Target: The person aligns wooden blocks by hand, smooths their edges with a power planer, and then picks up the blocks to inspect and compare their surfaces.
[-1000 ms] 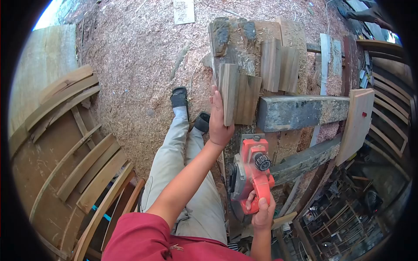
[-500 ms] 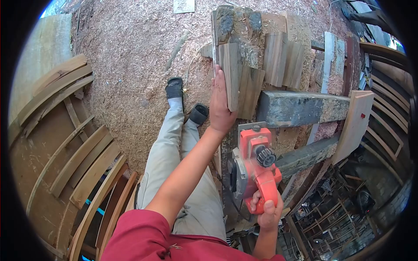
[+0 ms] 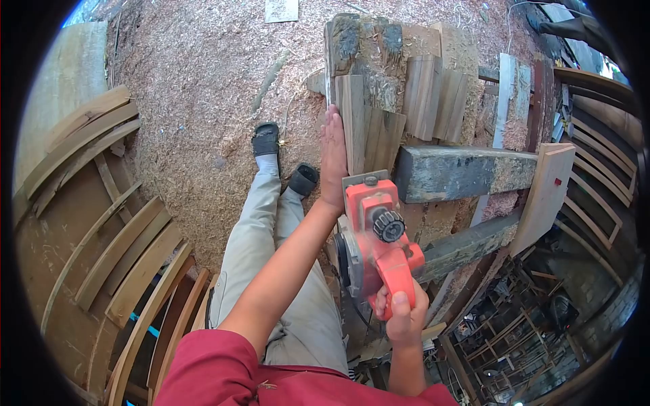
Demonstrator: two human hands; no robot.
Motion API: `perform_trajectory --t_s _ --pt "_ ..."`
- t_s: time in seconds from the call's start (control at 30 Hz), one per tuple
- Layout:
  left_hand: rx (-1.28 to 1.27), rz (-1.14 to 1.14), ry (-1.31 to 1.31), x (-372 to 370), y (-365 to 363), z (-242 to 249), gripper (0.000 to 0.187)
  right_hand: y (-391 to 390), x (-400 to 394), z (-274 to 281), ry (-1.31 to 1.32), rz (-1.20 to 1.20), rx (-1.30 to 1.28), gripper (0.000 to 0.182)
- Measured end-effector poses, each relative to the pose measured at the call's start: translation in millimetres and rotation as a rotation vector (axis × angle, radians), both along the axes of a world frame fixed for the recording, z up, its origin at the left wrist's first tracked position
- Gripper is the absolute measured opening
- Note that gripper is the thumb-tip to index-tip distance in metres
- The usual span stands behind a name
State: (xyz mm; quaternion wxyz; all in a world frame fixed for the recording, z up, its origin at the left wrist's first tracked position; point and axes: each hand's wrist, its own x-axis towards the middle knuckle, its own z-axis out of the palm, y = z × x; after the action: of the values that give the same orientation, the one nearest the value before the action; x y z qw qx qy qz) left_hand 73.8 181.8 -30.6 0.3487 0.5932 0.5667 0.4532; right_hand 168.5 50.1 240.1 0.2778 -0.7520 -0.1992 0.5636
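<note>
A red electric planer [image 3: 379, 237] with a black knob is at the near end of the bench. My right hand [image 3: 404, 311] is wrapped round its rear handle. The planer's front plate meets the near end of a narrow wooden piece [image 3: 350, 122]. My left hand [image 3: 333, 159] lies flat along that piece's left side, fingers stretched out. Beside it is another short board [image 3: 384, 139], and two more short pieces [image 3: 422, 95] rest further right on the worn bench top [image 3: 386, 74].
Thick dark beams [image 3: 467, 172] extend right from the bench to an upright board [image 3: 544, 196]. Curved wooden parts [image 3: 135, 264] are stacked at the left. Shavings [image 3: 196, 88] cover the ground around my feet. Frames and scraps [image 3: 514, 338] lie at lower right. A person's leg [image 3: 572, 28] shows at upper right.
The planer and my right hand have moved left and slightly forward, up to the narrow piece. My left hand has shifted from over that piece's near end to its left side.
</note>
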Motion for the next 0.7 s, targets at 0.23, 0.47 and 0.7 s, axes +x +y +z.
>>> perform_trajectory --t_s 0.23,0.47,0.7 --pt "0.008 -0.031 -0.054 -1 -2 -9 0.087 17 -6 -7 -0.028 0.0 0.008 0.043" --pt "-0.042 -0.017 -0.055 1 -6 -20 0.09 43 -15 -14 -0.059 -0.004 0.021 0.042" --pt "-0.092 -0.034 -0.052 4 -10 -19 0.087 95 -28 -24 -0.139 0.026 0.073 0.044"
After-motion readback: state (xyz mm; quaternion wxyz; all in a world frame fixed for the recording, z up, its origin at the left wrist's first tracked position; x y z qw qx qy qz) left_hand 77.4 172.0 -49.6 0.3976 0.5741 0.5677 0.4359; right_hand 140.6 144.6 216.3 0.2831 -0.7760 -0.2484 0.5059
